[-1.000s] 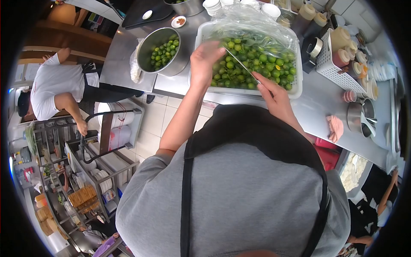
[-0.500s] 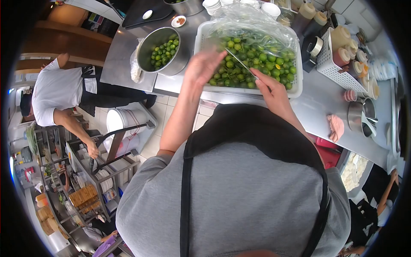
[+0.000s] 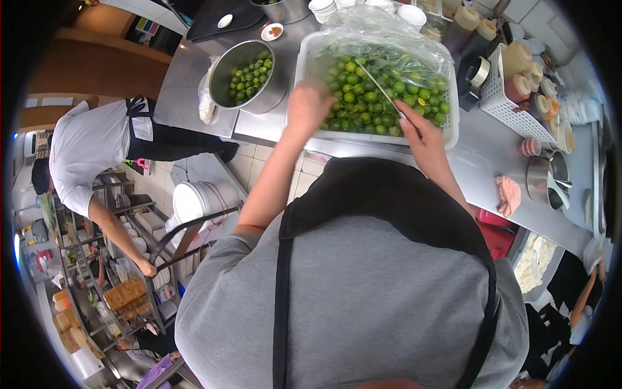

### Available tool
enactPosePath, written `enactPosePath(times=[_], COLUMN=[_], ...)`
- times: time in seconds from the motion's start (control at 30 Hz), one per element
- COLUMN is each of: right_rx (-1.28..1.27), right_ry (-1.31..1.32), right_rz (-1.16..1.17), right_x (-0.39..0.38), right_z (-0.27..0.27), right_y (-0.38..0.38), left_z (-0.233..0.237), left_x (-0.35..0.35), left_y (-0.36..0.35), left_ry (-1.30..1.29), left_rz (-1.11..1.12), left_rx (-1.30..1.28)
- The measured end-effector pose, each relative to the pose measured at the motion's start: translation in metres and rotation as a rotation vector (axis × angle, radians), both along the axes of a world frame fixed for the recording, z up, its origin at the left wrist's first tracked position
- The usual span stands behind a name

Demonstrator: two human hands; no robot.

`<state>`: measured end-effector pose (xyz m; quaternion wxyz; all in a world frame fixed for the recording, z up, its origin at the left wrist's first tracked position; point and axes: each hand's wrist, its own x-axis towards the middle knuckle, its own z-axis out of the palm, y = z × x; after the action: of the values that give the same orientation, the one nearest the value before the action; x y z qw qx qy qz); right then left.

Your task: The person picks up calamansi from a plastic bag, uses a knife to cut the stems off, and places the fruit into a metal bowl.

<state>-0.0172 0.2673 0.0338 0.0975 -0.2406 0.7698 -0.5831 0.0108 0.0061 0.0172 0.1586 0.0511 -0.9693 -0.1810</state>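
Note:
My right hand [image 3: 424,137] is closed around the handle of a knife [image 3: 378,84]. Its long thin blade points up and left over the limes. A white plastic tray [image 3: 455,133] holds a heap of small green limes [image 3: 369,110], and a clear plastic bag [image 3: 382,42] lies crumpled over their far side. Blurred by motion, my left hand [image 3: 310,111] is over the left edge of the tray, close to the limes; whether anything is in its fingers I cannot make out. Left of it stands a steel pot [image 3: 275,94] with more limes in it.
On the right is a white basket [image 3: 515,120] of sauce bottles, with a pink cloth [image 3: 508,193] nearer me. Small white dishes [image 3: 411,16] stand behind the tray. At left, a co-worker [image 3: 91,152] bends over a cart with a white bucket [image 3: 188,201].
My left hand has pulled back toward the tray's left edge, away from the blade. My right hand has moved slightly right with the knife. The co-worker and the cart have shifted.

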Motion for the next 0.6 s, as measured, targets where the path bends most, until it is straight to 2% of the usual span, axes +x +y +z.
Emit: enactPosePath(times=[0.07,0.13,0.2,0.23,0.3,0.33,0.4,0.53,0.6], right_rx=[0.02,0.04,0.014,0.014,-0.033,-0.033,-0.061,-0.049,-0.071], right_ry=[0.006,0.011,-0.118,-0.118,-0.146,-0.144,-0.116,-0.207,-0.158], right_rz=[0.006,0.015,0.012,0.02,0.02,0.02,0.069,0.09,0.106], right_x=[0.001,0.001,0.003,0.003,0.003,0.003,0.003,0.005,0.006], right_z=[0.001,0.004,0.01,0.009,0.007,0.007,0.008,0.014,0.009], right_y=[0.0,0.001,0.002,0.001,0.001,-0.001,-0.005,-0.007,-0.007], left_z=[-0.013,-0.01,0.001,0.01,0.027,0.029,0.031,0.027,0.033], left_x=[0.001,-0.003,-0.004,-0.004,-0.006,-0.005,-0.005,-0.006,-0.004], left_y=[0.016,0.013,0.006,0.005,0.004,0.004,0.005,0.017,0.028], left_ry=[0.038,0.025,0.041,0.042,0.001,0.002,0.092,0.129,0.148], left_rz=[0.073,0.078,0.062,0.069,0.049,0.048,-0.095,-0.131,-0.032], left_rx=[-0.12,-0.092,0.298,0.298,1.221,1.221,1.688,1.769,1.654])
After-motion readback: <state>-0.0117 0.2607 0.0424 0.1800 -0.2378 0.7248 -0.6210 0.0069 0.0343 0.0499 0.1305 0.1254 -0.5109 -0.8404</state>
